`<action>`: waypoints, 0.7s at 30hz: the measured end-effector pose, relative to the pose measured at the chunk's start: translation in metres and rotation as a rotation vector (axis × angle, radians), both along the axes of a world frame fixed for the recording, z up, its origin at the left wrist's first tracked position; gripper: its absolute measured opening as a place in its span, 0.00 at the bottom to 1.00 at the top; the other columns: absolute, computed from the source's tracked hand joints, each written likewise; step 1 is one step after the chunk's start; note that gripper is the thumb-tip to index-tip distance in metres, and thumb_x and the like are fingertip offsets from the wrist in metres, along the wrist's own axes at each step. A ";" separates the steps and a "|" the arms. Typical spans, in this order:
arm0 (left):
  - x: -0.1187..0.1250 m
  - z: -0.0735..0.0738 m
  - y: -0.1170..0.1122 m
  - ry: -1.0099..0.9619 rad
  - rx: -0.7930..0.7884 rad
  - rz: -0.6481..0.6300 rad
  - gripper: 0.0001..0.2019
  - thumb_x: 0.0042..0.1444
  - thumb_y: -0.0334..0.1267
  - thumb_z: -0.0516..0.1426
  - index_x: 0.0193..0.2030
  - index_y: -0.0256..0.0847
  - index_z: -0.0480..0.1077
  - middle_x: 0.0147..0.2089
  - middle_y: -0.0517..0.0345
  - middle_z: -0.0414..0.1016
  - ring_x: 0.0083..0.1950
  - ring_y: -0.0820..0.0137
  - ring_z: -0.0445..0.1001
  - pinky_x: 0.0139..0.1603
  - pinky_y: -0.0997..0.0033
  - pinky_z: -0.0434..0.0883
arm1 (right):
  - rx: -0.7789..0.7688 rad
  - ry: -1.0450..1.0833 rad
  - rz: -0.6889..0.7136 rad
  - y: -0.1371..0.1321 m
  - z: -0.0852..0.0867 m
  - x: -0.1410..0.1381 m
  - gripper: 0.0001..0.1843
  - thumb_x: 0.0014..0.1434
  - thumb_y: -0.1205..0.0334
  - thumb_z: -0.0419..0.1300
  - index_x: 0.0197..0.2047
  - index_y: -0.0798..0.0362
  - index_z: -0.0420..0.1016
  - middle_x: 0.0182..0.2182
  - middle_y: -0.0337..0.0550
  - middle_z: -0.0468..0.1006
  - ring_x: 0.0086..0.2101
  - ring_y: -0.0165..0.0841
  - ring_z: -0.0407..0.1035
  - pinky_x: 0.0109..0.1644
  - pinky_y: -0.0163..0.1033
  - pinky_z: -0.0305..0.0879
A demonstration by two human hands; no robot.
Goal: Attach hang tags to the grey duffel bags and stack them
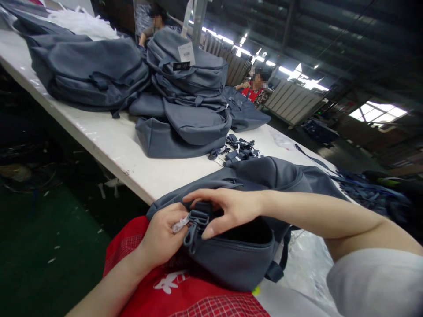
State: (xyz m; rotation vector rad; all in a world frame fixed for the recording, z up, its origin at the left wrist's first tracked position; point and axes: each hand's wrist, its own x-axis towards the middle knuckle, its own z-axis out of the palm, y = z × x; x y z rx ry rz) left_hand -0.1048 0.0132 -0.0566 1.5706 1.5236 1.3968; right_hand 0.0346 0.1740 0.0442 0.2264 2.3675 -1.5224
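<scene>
A dark blue-grey bag (241, 264) lies at the table's front edge against my body, its zipped opening gaping and dark inside. Over that opening is a bundled dark shoulder strap (202, 207) with a black swivel snap hook (191, 235) and a slider buckle. My left hand (165, 233) is closed round the bundle's left end, where a crumpled white wrapping (180, 224) shows at the fingers. From the right, my right hand (231, 209) grips the same strap, fingers curved over its top and thumb beside the buckle. Some fingertips are hidden.
More dark bags (95, 70) are piled along the white table (115, 149). Several bundled straps (243, 149) lie behind my bag. Clear plastic (307, 259) is at the right. Two people work beyond the table. A red apron (132, 237) covers my lap.
</scene>
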 end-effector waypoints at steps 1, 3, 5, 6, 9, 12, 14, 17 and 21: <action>0.002 0.000 0.001 0.017 -0.010 0.030 0.14 0.60 0.35 0.55 0.23 0.39 0.69 0.28 0.58 0.68 0.31 0.71 0.68 0.31 0.71 0.63 | 0.129 0.082 0.007 -0.006 -0.002 0.001 0.35 0.55 0.55 0.68 0.63 0.55 0.64 0.52 0.51 0.74 0.51 0.38 0.69 0.58 0.42 0.64; 0.005 0.000 0.003 0.053 -0.027 0.082 0.15 0.59 0.35 0.56 0.21 0.39 0.65 0.26 0.59 0.67 0.29 0.72 0.67 0.30 0.71 0.60 | 0.329 0.211 0.025 -0.015 -0.008 0.003 0.25 0.59 0.55 0.65 0.57 0.57 0.70 0.49 0.53 0.75 0.49 0.38 0.70 0.57 0.43 0.64; 0.008 -0.001 0.005 0.071 -0.042 0.101 0.16 0.59 0.35 0.56 0.20 0.39 0.63 0.25 0.60 0.65 0.28 0.73 0.65 0.28 0.71 0.59 | 0.405 0.264 0.062 -0.017 -0.013 0.004 0.21 0.62 0.56 0.62 0.54 0.59 0.71 0.47 0.54 0.75 0.46 0.37 0.71 0.54 0.42 0.67; 0.008 -0.001 0.005 0.078 -0.047 0.097 0.16 0.59 0.35 0.55 0.20 0.39 0.63 0.26 0.60 0.65 0.28 0.73 0.65 0.28 0.70 0.59 | 0.421 0.278 0.082 -0.017 -0.015 0.004 0.20 0.63 0.55 0.61 0.54 0.59 0.71 0.46 0.53 0.75 0.45 0.37 0.72 0.53 0.41 0.67; 0.010 -0.002 0.005 0.119 -0.062 0.087 0.13 0.57 0.32 0.55 0.21 0.40 0.64 0.27 0.61 0.66 0.30 0.72 0.66 0.30 0.69 0.59 | 0.485 0.302 0.110 -0.013 -0.018 0.005 0.20 0.64 0.52 0.60 0.52 0.59 0.72 0.42 0.52 0.77 0.42 0.37 0.73 0.49 0.39 0.69; 0.012 -0.001 0.001 0.165 -0.076 0.105 0.07 0.52 0.28 0.57 0.25 0.41 0.68 0.30 0.61 0.69 0.33 0.71 0.68 0.34 0.69 0.62 | 0.570 0.278 0.102 -0.011 -0.019 0.006 0.21 0.64 0.50 0.59 0.49 0.60 0.75 0.38 0.51 0.78 0.39 0.37 0.74 0.44 0.38 0.69; 0.013 0.000 -0.003 0.204 -0.041 0.108 0.04 0.52 0.28 0.58 0.30 0.41 0.71 0.34 0.61 0.71 0.36 0.70 0.70 0.37 0.69 0.64 | 0.610 0.260 0.116 -0.010 -0.018 0.006 0.21 0.64 0.49 0.59 0.48 0.59 0.76 0.36 0.50 0.79 0.37 0.36 0.74 0.42 0.38 0.68; 0.009 0.002 -0.008 0.263 0.037 0.083 0.02 0.57 0.32 0.60 0.35 0.43 0.73 0.35 0.61 0.71 0.36 0.71 0.70 0.37 0.70 0.66 | 0.631 0.256 0.185 -0.007 -0.012 0.005 0.20 0.65 0.50 0.58 0.48 0.58 0.78 0.35 0.49 0.79 0.36 0.34 0.73 0.40 0.36 0.67; -0.018 -0.002 -0.016 0.318 0.045 0.190 0.03 0.60 0.39 0.60 0.39 0.44 0.75 0.38 0.60 0.73 0.39 0.71 0.73 0.40 0.73 0.69 | 0.565 0.201 0.459 -0.001 -0.007 0.005 0.18 0.66 0.52 0.58 0.48 0.56 0.80 0.37 0.48 0.80 0.36 0.32 0.73 0.40 0.33 0.65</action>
